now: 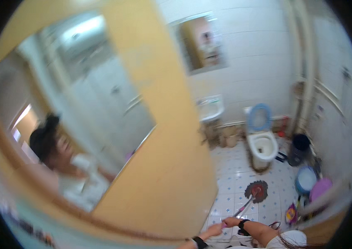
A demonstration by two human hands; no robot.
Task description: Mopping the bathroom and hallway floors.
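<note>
At the bottom of the frame, right of centre, two forearms come in, each with a black band at the wrist. The left hand (214,230) is nearest, its fingers curled closed around the upper end of a mop (257,191). The right hand (231,222) sits just beyond it, likewise closed around the stick, with a bit of pink grip showing between the two. Blur hides the separate fingers of both hands.

From the right hand the handle (242,208) slants up and to the right, away from the fingers. The mop's dark, spread-out head, red at its hub, lies well apart from both hands on the white tiled floor (228,186), lower right of centre.

Near the lower right edge stands a purple and yellow package (291,213); above it are a blue basin (307,179) and a purple basin (321,189), side by side. Farther up comes a dark bin (298,150), beside a white toilet (264,144) with its blue lid (260,116) raised. A white sink (210,109) is fixed left of the toilet, below a small mirror (203,45) in the upper middle.
</note>
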